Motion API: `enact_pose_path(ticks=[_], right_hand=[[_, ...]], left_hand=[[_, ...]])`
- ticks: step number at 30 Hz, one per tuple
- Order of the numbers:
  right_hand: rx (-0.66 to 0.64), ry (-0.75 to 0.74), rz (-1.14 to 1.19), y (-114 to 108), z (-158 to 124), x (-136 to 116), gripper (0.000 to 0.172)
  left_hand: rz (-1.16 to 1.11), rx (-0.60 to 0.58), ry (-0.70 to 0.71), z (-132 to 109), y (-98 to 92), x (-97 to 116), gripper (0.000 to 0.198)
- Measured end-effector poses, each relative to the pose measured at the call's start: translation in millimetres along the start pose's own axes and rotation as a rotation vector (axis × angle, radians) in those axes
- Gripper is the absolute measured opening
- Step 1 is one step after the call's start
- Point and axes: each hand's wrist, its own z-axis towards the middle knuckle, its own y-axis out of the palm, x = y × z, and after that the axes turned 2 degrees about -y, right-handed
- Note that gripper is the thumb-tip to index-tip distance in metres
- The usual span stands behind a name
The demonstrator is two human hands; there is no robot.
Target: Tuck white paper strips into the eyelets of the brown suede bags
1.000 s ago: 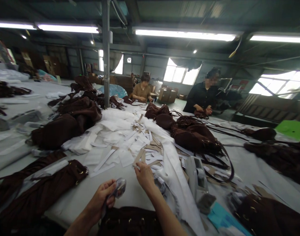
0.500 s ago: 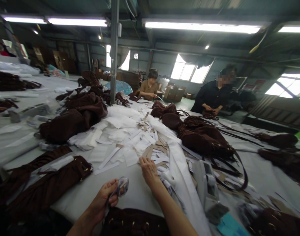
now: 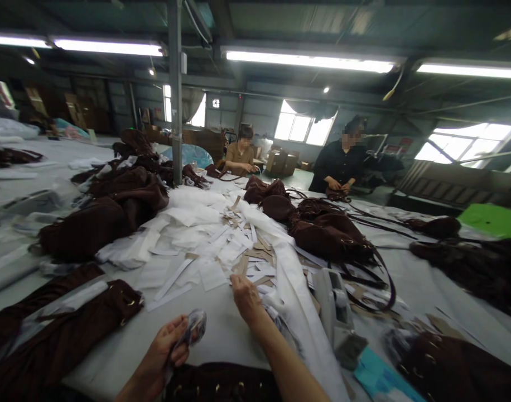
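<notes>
My left hand (image 3: pixel 172 343) is closed around a small bundle in clear plastic wrap (image 3: pixel 198 325), whose contents I cannot make out. My right hand (image 3: pixel 246 298) is over the near edge of a heap of white paper pieces (image 3: pixel 213 274), fingertips pressed together beside a tan card strip (image 3: pixel 240 264). Whatever those fingertips grip is too small or hidden. Below both hands, at the table's near edge, lies a dark brown bag (image 3: pixel 222 382) with a row of metal eyelets, partly behind my right forearm.
Brown bags (image 3: pixel 83 223) are piled on the left, and more bags (image 3: pixel 333 237) with long straps lie on the right. A grey tape dispenser (image 3: pixel 333 304) stands right of my hand, by a blue packet (image 3: pixel 385 377). Across the table are two people (image 3: pixel 241 153), and a post (image 3: pixel 176 100) rises at its middle.
The view has shifted, so the table's things appear farther left. My right hand's fingers have drawn together at the heap's edge. My left hand keeps its hold on the wrapped bundle.
</notes>
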Motion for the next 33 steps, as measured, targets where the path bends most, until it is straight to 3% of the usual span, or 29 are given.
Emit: enact_pose_path(ticks=[4,8,10,13,16,19,22,25,29,33], right_hand=[[0.186,0.064,0.083,-40.0,-51.8,23.9,0.02],[0.313,0.103,0.097,-74.1,-142.3,54.9,0.025],[0.243,0.115,0.085,-82.1,-188.2,66.7,0.033],[0.109,0.317,0.022,-87.4,-229.0,70.3,0.037],[0.097,0.53,0.002,-92.2,-219.1,57.0,0.031],[-0.009,0.654,-0.058,-94.6,-174.7,40.4,0.032],[-0.062,0.669,-0.097,-86.8,-131.1,32.4,0.026],[-0.105,0.664,-0.114,-70.8,-107.5,33.4,0.02],[-0.149,0.656,-0.12,-58.8,-100.0,39.6,0.015],[-0.145,0.624,-0.103,-70.0,-98.3,36.6,0.016]], left_hand=[[0.033,0.009,0.001,-1.4,2.1,0.1,0.034],[0.078,0.003,0.001,-3.8,5.7,0.9,0.033],[0.095,-0.008,0.002,-3.9,7.3,1.3,0.033],[0.123,-0.035,-0.018,-1.6,7.5,0.9,0.033],[0.136,-0.046,-0.038,1.9,7.1,-0.3,0.035],[0.139,-0.049,-0.022,1.8,10.1,-0.4,0.037],[0.142,-0.042,0.018,-2.9,15.5,0.4,0.035],[0.127,-0.02,0.045,-7.8,18.7,0.3,0.036],[0.105,-0.001,0.053,-10.1,18.6,-0.5,0.039],[0.077,0.005,0.051,-8.8,18.4,0.1,0.037]])
